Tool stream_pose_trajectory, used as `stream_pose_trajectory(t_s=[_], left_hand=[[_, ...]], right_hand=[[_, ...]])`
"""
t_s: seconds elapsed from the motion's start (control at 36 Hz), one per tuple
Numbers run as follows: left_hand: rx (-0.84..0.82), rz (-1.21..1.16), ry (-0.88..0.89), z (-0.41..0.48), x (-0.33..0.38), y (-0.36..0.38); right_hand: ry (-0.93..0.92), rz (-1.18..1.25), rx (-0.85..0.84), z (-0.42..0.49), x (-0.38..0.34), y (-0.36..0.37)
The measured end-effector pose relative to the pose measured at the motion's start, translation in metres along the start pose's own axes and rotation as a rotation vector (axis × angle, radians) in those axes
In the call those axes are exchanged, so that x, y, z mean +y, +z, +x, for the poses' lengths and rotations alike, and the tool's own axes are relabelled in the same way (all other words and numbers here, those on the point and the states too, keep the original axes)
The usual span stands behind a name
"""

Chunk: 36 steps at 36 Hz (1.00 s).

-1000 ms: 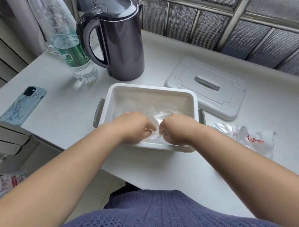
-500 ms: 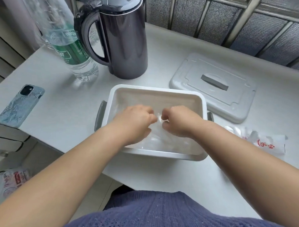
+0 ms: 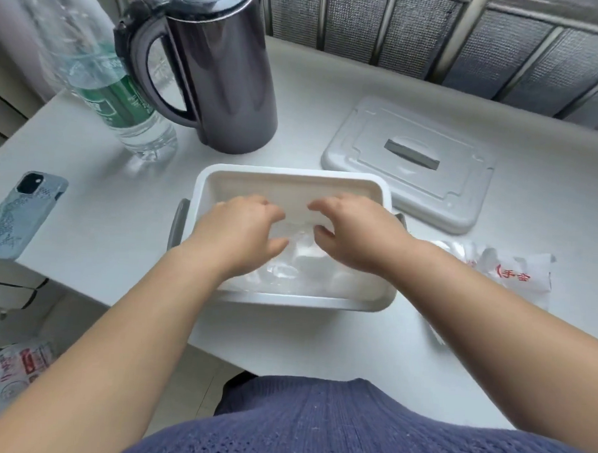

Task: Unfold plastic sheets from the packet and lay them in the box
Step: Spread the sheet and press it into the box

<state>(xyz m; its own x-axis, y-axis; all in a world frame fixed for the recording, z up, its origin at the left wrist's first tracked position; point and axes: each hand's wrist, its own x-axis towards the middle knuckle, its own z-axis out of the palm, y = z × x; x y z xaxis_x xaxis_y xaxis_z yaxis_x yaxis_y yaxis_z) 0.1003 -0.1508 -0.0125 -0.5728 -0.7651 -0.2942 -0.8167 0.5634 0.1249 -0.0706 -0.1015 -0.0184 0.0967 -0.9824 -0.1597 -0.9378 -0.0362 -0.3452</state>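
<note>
A white box with grey side handles stands in the middle of the table. A clear, crinkled plastic sheet lies on its floor. Both my hands are inside the box, above the sheet. My left hand and my right hand have loosely bent fingers pointing down at the sheet, thumbs apart from the fingers. I see nothing pinched between them. The torn packet, white with red print, lies on the table right of the box, and my right forearm crosses part of it.
The box lid lies flat behind and to the right. A dark kettle and a water bottle stand at the back left. A phone lies near the left table edge. A plastic bag lies on the floor.
My hands were together at the near side of the box, pinching the sheet. They have moved toward the far side, spread apart, and their fingers have loosened.
</note>
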Motion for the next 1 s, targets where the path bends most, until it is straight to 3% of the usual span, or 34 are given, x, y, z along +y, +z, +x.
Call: stream_pose_trajectory(t_s=[0.08, 0.14, 0.25, 0.33, 0.44, 0.53, 0.58, 0.83, 1.0], left_hand=[[0.293, -0.208, 0.034, -0.006, 0.024, -0.007], [0.471, -0.300, 0.141, -0.008, 0.048, -0.007], [0.699, -0.341, 0.328, -0.007, 0.106, 0.004], [0.805, -0.381, 0.457, -0.008, 0.156, 0.024], [0.571, -0.411, 0.527, -0.009, 0.201, 0.068], [0.142, -0.369, 0.355, -0.007, 0.210, 0.105], [0.013, -0.319, 0.281, -0.008, 0.219, 0.127], [0.181, -0.458, -0.057, -0.005, 0.232, 0.133], [0.175, -0.961, -0.377, 0.000, 0.228, 0.115]], right_hand=[[-0.049, 0.224, 0.395, -0.019, 0.010, -0.009], [0.024, 0.327, 0.539, -0.037, 0.028, -0.012], [0.257, 0.333, 0.541, -0.075, 0.075, -0.008], [0.370, 0.305, 0.422, -0.108, 0.109, 0.000], [0.403, 0.291, 0.204, -0.141, 0.138, 0.013], [0.403, 0.278, 0.070, -0.156, 0.146, 0.021], [0.394, 0.291, -0.019, -0.165, 0.151, 0.027], [0.433, 0.429, -0.188, -0.179, 0.160, 0.038], [0.422, 0.468, -0.186, -0.171, 0.158, 0.034]])
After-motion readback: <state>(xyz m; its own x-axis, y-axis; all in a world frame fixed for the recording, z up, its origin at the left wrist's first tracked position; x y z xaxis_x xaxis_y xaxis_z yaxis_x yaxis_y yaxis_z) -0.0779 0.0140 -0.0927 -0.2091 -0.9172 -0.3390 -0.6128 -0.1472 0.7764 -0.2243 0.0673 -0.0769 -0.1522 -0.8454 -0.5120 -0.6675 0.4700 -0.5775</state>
